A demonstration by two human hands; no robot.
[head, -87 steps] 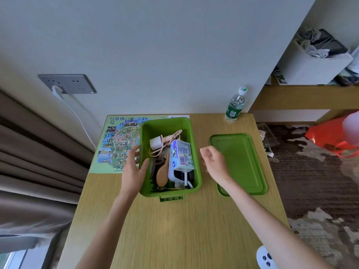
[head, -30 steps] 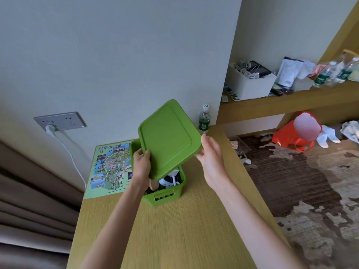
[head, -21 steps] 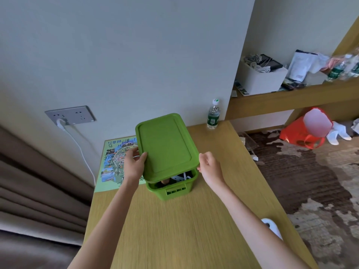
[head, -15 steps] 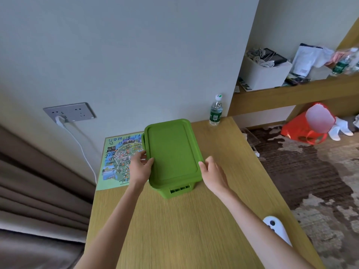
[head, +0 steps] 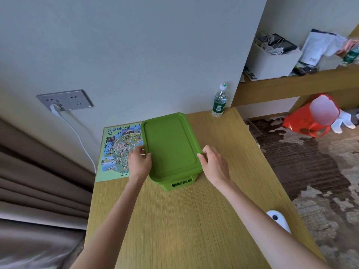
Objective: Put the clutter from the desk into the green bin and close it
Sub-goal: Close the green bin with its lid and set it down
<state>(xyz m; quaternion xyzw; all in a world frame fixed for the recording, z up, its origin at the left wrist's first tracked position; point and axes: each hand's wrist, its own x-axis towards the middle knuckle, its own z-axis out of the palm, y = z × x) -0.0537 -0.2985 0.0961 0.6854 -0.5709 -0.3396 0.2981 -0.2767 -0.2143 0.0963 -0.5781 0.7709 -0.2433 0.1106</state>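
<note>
At the back of the desk (head: pixel 184 230), the green lid (head: pixel 171 146) covers the green bin (head: pixel 181 183), hiding its contents; only the front wall shows. The left hand (head: pixel 138 162) and right hand (head: pixel 212 164) grip the lid's side edges, fingertips tucked from sight.

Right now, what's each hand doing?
Left hand: grips the left edge of the lid.
Right hand: grips the lid's right edge.

Green lid (head: pixel 171 146), perhaps striped desk (head: pixel 194 220).
</note>
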